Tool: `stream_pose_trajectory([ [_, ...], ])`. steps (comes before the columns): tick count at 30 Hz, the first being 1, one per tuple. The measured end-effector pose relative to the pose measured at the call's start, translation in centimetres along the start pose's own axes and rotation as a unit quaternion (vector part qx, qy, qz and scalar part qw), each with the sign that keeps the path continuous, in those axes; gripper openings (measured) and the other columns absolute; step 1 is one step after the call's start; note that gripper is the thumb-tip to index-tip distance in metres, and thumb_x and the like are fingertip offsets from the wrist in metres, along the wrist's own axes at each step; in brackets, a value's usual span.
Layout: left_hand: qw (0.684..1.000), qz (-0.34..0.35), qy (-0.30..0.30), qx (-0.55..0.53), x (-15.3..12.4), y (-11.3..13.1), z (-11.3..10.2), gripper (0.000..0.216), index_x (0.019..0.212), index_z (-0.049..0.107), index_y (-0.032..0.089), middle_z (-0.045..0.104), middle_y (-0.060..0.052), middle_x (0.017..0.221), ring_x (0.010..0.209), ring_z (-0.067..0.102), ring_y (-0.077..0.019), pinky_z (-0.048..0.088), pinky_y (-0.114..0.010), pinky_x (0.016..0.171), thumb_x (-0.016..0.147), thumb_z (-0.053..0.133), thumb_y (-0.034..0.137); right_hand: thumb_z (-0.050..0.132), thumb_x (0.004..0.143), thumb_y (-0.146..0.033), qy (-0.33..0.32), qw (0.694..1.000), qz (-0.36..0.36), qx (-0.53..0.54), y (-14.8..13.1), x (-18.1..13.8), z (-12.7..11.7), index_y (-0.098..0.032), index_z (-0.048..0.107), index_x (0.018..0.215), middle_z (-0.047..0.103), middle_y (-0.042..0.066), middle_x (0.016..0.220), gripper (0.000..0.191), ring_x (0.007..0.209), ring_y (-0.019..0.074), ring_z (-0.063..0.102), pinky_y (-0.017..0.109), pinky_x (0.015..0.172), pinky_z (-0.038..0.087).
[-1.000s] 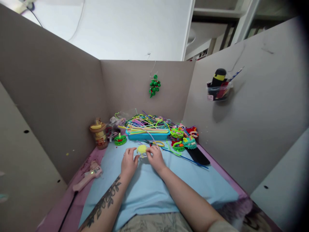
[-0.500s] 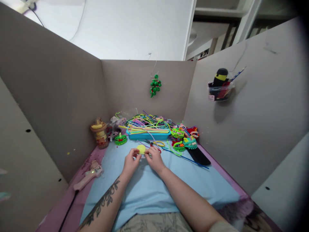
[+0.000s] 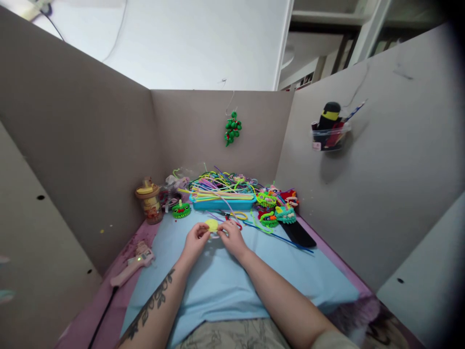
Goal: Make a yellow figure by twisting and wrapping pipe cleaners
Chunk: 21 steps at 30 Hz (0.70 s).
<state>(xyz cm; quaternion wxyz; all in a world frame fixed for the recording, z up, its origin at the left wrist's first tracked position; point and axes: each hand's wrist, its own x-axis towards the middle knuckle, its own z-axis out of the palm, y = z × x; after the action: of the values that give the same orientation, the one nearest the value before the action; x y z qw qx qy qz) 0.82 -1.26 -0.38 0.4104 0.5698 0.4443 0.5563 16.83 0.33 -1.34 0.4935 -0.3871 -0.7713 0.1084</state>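
Observation:
Between my two hands is a small round yellow piece (image 3: 211, 224), perhaps coiled pipe cleaner, though its make is too small to tell. My left hand (image 3: 197, 238) pinches its left edge between thumb and fingertips. The fingers of my right hand (image 3: 232, 237) are closed on its right side. Just beyond the hands lie scissors with yellow handles (image 3: 239, 216) and a red-handled tool (image 3: 237, 225), partly covered by my right hand. A blue tray (image 3: 223, 203) heaped with pipe cleaners (image 3: 221, 186) stands behind them.
A pink glue gun (image 3: 132, 267) with a lit green light lies at the left, near a lidded cup (image 3: 149, 201). One green frog-like figure (image 3: 180, 209) sits left of the tray; several fuzzy figures (image 3: 285, 214) crowd the right, by a black strip (image 3: 300, 234). Grey panels (image 3: 218, 116) enclose the table.
The yellow piece has tipped slightly between my fingers and looks a little flatter. Both hands stay in nearly the same place, and the view has shifted very slightly.

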Motion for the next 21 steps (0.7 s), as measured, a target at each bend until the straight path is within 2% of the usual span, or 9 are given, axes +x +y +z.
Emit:
stream_pose_trajectory([
  [3, 0.998, 0.032, 0.001, 0.061, 0.0, -0.1, -0.2, 0.034, 0.094, 0.062, 0.015, 0.067, -0.005, 0.078, 0.067, 0.060, -0.0149, 0.046, -0.025, 0.060, 0.065, 0.064, 0.032, 0.053, 0.078, -0.012, -0.012, 1.000, 0.001, 0.001, 0.0, 0.0, 0.0, -0.021, 0.060, 0.071, 0.060, 0.002, 0.074, 0.013, 0.080, 0.0190, 0.050, 0.032, 0.077, 0.038],
  [6, 0.991, 0.051, 0.016, 0.119, -0.1, -0.1, -0.4, 0.030, 0.092, 0.068, 0.016, 0.069, -0.007, 0.089, 0.069, 0.060, -0.0160, 0.049, -0.029, 0.065, 0.066, 0.063, 0.029, 0.051, 0.079, -0.011, -0.031, 1.000, -0.002, 0.001, 0.0, 0.0, 0.1, -0.020, 0.059, 0.072, 0.060, 0.001, 0.075, 0.014, 0.080, 0.0181, 0.050, 0.031, 0.078, 0.038],
  [14, 0.980, 0.060, 0.051, 0.182, -0.1, 0.2, -0.5, 0.028, 0.090, 0.070, 0.015, 0.069, -0.005, 0.077, 0.060, 0.056, -0.0148, 0.048, -0.029, 0.062, 0.066, 0.061, 0.025, 0.046, 0.079, -0.005, -0.088, 0.994, 0.008, -0.061, 0.7, -0.2, 0.6, -0.020, 0.057, 0.080, 0.060, 0.003, 0.080, 0.019, 0.082, 0.0188, 0.048, 0.029, 0.073, 0.039],
  [21, 0.968, 0.060, 0.078, 0.229, -0.2, 1.0, -0.9, 0.032, 0.093, 0.070, 0.013, 0.067, -0.003, 0.068, 0.058, 0.055, -0.0139, 0.048, -0.028, 0.063, 0.067, 0.059, 0.027, 0.051, 0.078, -0.008, -0.055, 0.991, 0.006, -0.124, 0.6, 0.1, -0.4, -0.020, 0.060, 0.077, 0.059, 0.004, 0.081, 0.015, 0.085, 0.0198, 0.048, 0.031, 0.077, 0.038],
])
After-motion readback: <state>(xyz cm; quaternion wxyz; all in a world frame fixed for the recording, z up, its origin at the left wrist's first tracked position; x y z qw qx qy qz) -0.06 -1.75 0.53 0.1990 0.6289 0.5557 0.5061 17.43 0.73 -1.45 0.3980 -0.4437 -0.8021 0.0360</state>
